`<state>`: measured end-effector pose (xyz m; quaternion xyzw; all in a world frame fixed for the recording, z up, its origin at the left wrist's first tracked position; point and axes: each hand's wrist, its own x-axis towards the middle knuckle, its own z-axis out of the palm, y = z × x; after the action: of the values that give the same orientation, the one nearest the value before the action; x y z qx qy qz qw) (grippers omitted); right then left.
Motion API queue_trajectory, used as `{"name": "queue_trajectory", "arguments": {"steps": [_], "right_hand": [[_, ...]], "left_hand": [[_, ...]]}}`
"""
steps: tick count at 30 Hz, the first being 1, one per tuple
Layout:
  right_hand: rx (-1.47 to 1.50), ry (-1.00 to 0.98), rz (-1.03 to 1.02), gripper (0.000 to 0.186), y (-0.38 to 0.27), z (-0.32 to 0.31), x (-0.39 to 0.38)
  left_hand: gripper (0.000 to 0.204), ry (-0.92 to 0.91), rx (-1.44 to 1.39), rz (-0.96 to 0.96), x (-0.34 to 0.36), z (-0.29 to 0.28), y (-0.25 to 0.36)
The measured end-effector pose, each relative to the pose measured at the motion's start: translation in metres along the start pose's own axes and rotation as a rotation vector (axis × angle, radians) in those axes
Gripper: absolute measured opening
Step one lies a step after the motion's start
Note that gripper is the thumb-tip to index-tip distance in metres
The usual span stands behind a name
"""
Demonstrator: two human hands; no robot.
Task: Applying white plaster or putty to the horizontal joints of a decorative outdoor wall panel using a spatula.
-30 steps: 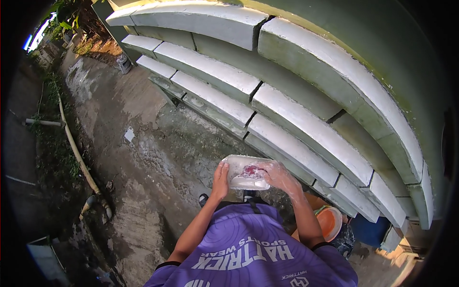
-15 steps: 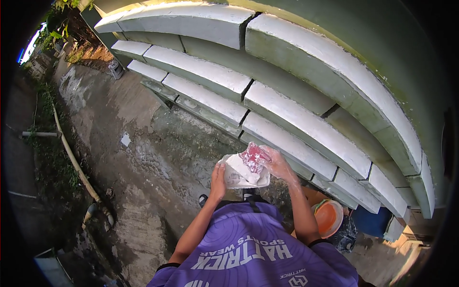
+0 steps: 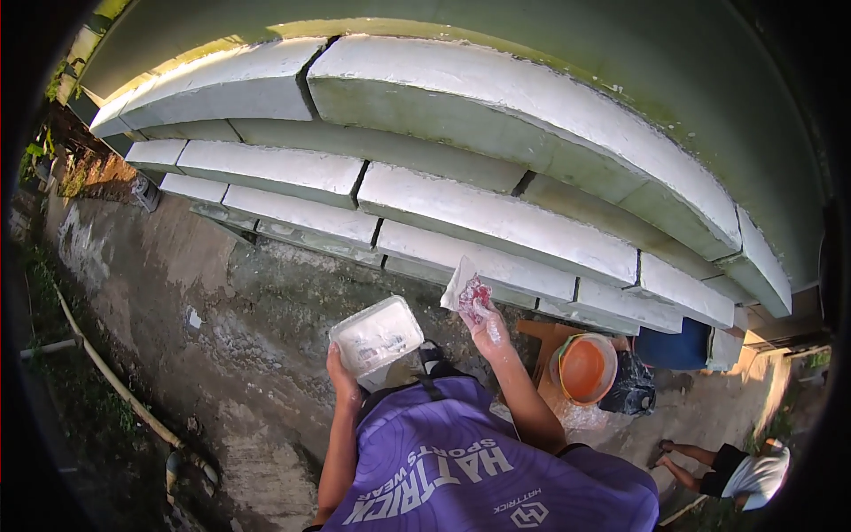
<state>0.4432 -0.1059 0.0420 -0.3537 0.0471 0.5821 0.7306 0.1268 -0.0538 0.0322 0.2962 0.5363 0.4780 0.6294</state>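
My left hand (image 3: 344,372) grips a white shallow rectangular tray (image 3: 377,335) by its left end, a pale paste smeared inside it. My right hand (image 3: 487,332) holds a red, paste-smeared tool (image 3: 472,293) with a flat white piece or coated blade (image 3: 456,280) raised at its left side, apart from the tray. Both hands are dusted or smeared with white, the right more heavily. Just above them run long, white-topped, pale green concrete ledges (image 3: 470,248) in stepped tiers along the wall.
A bucket of orange contents (image 3: 583,368) stands beside a black bag (image 3: 628,399) and a blue container (image 3: 674,341). Another person (image 3: 752,474) bends at the lower right. Pipes (image 3: 124,399) lie along the path's weedy left edge; concrete ground (image 3: 222,355) stretches under me.
The view has turned rightward, bringing another person in. My right hand has lifted the tool out of the tray and away to the right; the tray is now held lower left, tilted.
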Motion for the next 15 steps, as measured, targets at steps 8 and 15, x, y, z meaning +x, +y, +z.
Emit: {"name": "queue_trajectory", "arguments": {"steps": [8,15], "right_hand": [[-0.570,0.359,-0.619,0.038,-0.089,-0.112,0.032],[-2.316,0.302,-0.551,0.024,-0.131,-0.083,0.090]], "left_hand": [[0.054,0.009,-0.027,-0.061,-0.005,-0.012,0.014],[0.059,0.071,0.033,-0.043,-0.003,-0.025,-0.006]]}}
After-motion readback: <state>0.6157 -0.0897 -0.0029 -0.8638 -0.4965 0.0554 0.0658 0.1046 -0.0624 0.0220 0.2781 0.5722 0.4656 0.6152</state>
